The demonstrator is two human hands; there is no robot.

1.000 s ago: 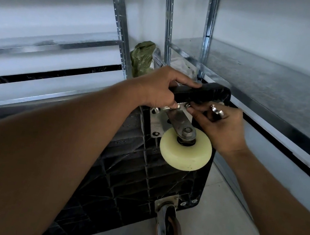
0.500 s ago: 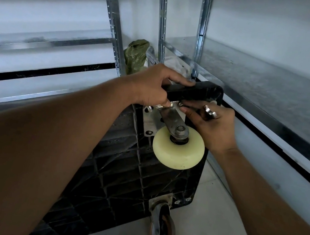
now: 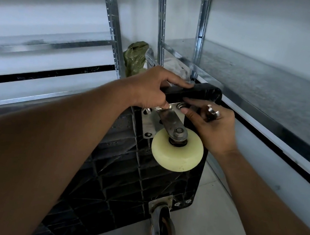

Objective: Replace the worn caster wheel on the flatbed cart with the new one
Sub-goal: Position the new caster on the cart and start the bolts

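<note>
The cart [image 3: 120, 182] is standing tipped on its side against the floor, its ribbed black underside facing the person, and the new cream wheel [image 3: 176, 154] is sitting at the far right corner of that underside, its metal plate [image 3: 149, 125] lying flat against the plastic. The left hand [image 3: 154, 89] is gripping the cart's far edge, fingers curled over the rim and thumb pressing down on the plate's far edge. The right hand [image 3: 213, 128] is working just right of the plate: its index finger and thumb are closing narrowly around a nut [image 3: 181, 106] at the plate's far right corner, while its other fingers are curling round a small spanner [image 3: 212, 111] tucked in the palm. Compared with 1 second ago, both hands are staying in almost the same places; the one change is that the fingertips are now lying a little apart, so the nut is showing between them. That suggests hand-threading is under way, not final tightening. 2 more bolt heads are showing on the plate's left side. A worn-looking dark wheel [image 3: 162, 227] is remaining fixed at the near right corner. A green bag [image 3: 135, 58] is lying beyond the cart, between the metal racks [image 3: 256, 76].
</note>
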